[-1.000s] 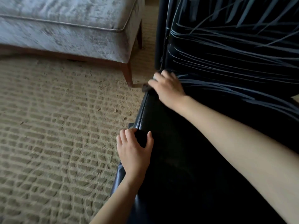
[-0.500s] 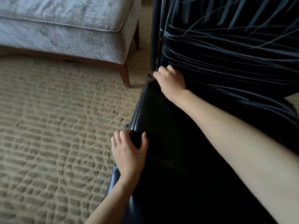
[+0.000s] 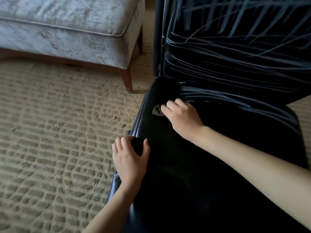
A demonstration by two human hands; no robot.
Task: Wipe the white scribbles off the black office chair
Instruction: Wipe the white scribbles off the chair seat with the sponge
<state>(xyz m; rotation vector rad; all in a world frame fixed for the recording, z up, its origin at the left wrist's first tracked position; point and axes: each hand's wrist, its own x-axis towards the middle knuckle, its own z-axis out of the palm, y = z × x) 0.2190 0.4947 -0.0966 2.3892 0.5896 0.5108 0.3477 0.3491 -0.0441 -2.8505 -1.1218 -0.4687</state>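
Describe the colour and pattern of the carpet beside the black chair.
The carpet is beige with rows of short darker dashes; head view.

The floor (image 3: 141, 68) under me is covered by a beige carpet (image 3: 50, 148), woven in rows of short raised bars with paler gaps between. Small crumbs (image 3: 115, 117) and loose fibres lie scattered on it, thickest in the stretch between the bench and the chair. A grey velvet bench (image 3: 67, 31) stands on it at the upper left, and its tapered wooden leg (image 3: 127, 81) comes down near the chair's back corner, apart from it. The black office chair (image 3: 185, 190) rises over the same carpet at my right. Its base is hidden from me.
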